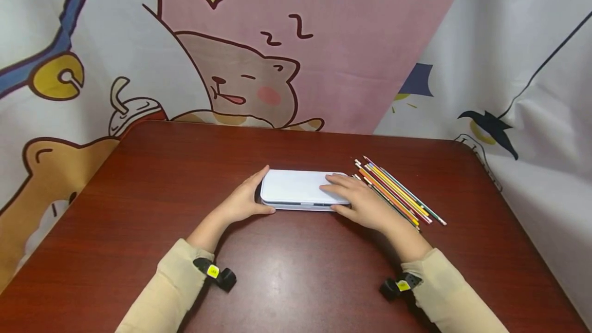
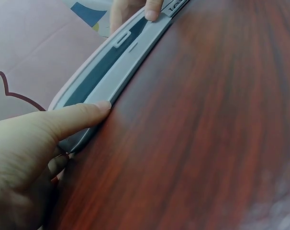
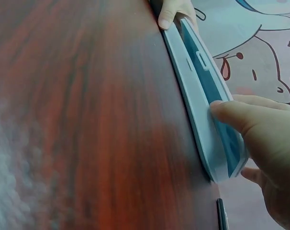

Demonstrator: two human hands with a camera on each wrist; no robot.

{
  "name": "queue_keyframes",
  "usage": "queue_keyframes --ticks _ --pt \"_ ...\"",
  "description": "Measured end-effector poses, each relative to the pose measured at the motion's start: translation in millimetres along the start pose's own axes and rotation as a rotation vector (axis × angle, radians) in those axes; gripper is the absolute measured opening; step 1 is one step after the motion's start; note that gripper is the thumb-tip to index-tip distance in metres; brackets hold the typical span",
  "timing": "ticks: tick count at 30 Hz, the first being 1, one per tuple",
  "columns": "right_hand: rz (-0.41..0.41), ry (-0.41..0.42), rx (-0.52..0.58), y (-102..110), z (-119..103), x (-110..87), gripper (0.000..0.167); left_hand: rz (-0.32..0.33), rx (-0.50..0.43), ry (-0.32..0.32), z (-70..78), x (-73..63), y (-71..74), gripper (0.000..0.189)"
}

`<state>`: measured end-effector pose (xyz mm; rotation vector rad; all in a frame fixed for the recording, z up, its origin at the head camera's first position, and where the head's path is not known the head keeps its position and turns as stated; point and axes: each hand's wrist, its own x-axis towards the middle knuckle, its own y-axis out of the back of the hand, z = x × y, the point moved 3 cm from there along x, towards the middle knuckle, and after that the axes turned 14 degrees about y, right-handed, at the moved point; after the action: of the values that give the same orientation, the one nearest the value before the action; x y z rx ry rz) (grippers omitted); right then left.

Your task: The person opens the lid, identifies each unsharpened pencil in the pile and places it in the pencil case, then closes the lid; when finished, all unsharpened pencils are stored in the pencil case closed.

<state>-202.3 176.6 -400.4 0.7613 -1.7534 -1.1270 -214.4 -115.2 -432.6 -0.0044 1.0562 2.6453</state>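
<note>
A white pencil case (image 1: 296, 186) lies lengthwise on the table, its lid raised slightly so that a dark gap runs along the front. At its left end, my left hand (image 1: 242, 200) grips the case, with the thumb on the front wall (image 2: 99, 84) and the other fingers round the back. My right hand (image 1: 365, 202) holds the right end. Its fingers spread over the lid, and its thumb lies at the front opening, as the right wrist view shows beside the clasp side of the case (image 3: 190, 81). The contents of the case are hidden.
Several colored pencils (image 1: 398, 191) lie in a loose bundle right of the case, partly behind my right forearm. The dark red wooden table (image 1: 185, 168) ends at a cartoon-printed curtain (image 1: 347, 55) at the back and sides.
</note>
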Motion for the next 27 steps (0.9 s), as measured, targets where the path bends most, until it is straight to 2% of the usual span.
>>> queue_keyframes --ticks 10,18,24,27 --pt "0.047 -0.023 0.152 11 6 1.1 0.043 0.004 -0.019 -0.002 -0.9 1.8 -0.5 0.111" --pt "0.102 -0.069 0.367 17 22 6.1 0.037 0.016 -0.06 -0.009 -1.0 1.9 0.1 0.115" --pt "0.121 -0.171 0.477 25 32 12.3 0.032 0.024 -0.07 0.002 -0.5 0.4 0.4 0.118" --pt "0.138 -0.231 0.501 29 37 16.2 0.03 0.027 -0.069 -0.019 0.0 0.8 0.2 0.12"
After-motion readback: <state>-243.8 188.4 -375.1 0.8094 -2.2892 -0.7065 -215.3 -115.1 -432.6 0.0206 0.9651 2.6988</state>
